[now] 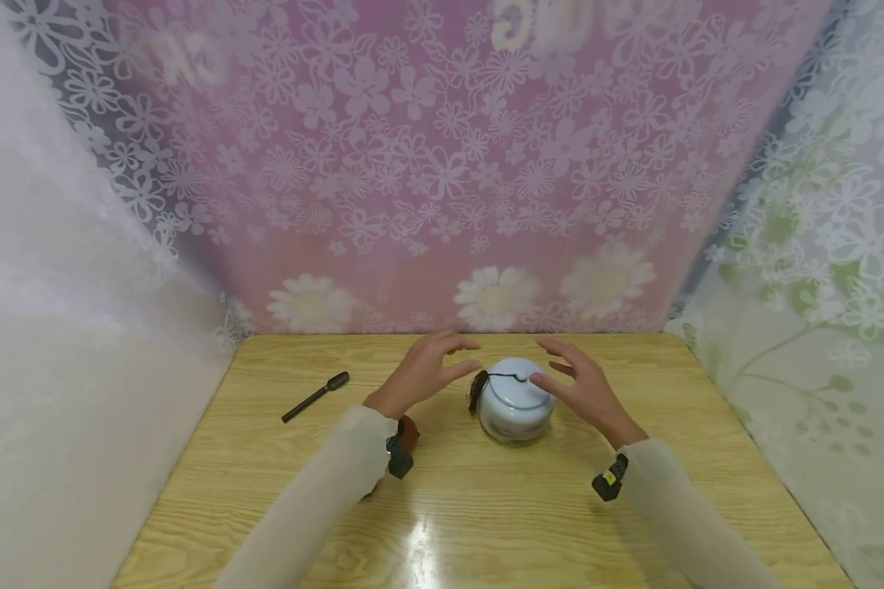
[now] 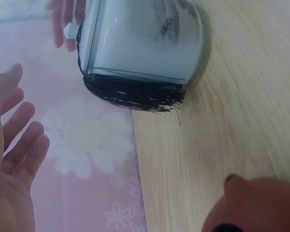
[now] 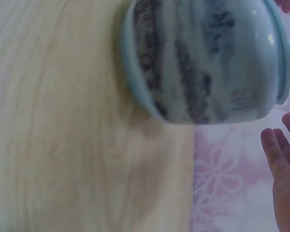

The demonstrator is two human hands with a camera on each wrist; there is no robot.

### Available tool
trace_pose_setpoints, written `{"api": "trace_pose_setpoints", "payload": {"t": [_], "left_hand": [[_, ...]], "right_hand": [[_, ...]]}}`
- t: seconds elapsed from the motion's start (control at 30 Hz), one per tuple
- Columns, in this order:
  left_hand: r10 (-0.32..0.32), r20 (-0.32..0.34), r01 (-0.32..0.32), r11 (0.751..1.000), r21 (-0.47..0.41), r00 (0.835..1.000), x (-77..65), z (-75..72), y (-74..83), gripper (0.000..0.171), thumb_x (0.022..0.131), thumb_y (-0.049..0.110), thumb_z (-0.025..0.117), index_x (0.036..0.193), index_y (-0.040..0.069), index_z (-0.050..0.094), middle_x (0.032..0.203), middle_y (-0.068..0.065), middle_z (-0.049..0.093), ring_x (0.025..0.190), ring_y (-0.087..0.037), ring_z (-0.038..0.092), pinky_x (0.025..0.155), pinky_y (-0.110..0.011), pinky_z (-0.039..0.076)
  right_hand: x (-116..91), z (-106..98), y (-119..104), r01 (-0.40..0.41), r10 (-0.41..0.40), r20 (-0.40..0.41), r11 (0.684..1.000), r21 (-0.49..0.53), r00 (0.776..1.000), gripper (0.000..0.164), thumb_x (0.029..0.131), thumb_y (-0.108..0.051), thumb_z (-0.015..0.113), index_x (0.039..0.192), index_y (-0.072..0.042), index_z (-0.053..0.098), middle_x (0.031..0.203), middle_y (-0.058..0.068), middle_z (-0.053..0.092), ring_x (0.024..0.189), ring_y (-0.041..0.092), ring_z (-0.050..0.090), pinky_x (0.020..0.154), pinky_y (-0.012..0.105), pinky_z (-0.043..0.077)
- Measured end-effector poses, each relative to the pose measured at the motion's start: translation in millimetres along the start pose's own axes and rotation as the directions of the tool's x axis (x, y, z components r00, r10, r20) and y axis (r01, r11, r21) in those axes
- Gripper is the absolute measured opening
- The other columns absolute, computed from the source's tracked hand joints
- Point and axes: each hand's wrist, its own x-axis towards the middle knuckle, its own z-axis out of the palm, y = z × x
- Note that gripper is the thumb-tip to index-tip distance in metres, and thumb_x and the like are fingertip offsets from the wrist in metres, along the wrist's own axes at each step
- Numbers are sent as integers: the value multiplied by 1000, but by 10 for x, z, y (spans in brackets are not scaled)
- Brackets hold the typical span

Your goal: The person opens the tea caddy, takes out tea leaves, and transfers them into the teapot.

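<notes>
A pale blue lidded porcelain jar [image 1: 516, 417] stands upright on the wooden table, its lid [image 1: 517, 384] on top. Dark landscape painting covers its side in the right wrist view. From the lid's knob a cord leads to a black tassel [image 2: 135, 94] hanging down the jar's left side. My left hand [image 1: 430, 368] is held apart from the jar on its left, fingers relaxed and nothing in them. On the other side my right hand [image 1: 580, 383] hovers beside the lid, fingers spread, its thumb overlapping the lid's edge in the head view.
A dark brush-like stick [image 1: 315, 397] lies at the table's left. Under my left forearm is a reddish-brown rounded clay object [image 2: 261, 205], partly hidden by the sleeve. Flower-patterned curtains [image 1: 442, 204] enclose the table [image 1: 471, 523] at the back and sides.
</notes>
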Motion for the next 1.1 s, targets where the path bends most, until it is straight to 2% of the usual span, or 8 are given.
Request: {"api": "trace_pose_setpoints", "payload": {"t": [0.17,0.4,0.57,0.7,0.97,1.1], "left_hand": [[18,0,-18,1000,5,1000,93,100,32,37,106,37,75,139,21,74,133,0,73,116,-19,67,98,-41,58],[25,19,-25,1000,-10,1000,207,259,82,40,105,39,75,140,19,73,132,-1,73,123,-20,69,104,-42,58],[18,61,-17,1000,-24,998,263,374,83,43,106,40,74,142,16,72,131,-4,73,123,-24,68,103,-43,58],[15,68,-15,1000,-8,998,285,462,72,44,106,41,74,141,15,72,123,-2,74,124,-26,67,102,-42,56],[23,77,-24,1000,18,997,305,585,94,41,103,43,77,138,21,75,107,5,70,119,-20,62,100,-39,52],[34,90,-37,998,42,995,326,636,74,39,103,45,77,135,22,76,103,7,68,113,-16,57,97,-36,49]], "right_hand": [[-66,13,148,-21,21,36,1000,3,999,74,105,-41,76,169,-30,41,176,11,35,158,48,39,119,67,45],[-100,69,254,-9,8,65,1000,19,998,78,105,-33,76,171,-24,36,176,14,34,158,46,36,122,68,41],[-119,109,309,-1,-4,80,997,72,997,83,105,-28,76,174,-20,30,177,17,31,159,48,34,121,71,39],[-124,141,355,-12,-1,107,993,119,994,88,105,-26,76,175,-20,24,179,18,26,161,49,30,121,74,36],[-115,259,429,-63,32,164,981,183,986,94,105,-24,77,177,-18,17,180,19,20,156,52,38,115,69,46],[-113,315,459,-77,45,163,979,191,986,97,104,-25,78,177,-21,16,180,19,22,158,48,37,116,67,45]]}}
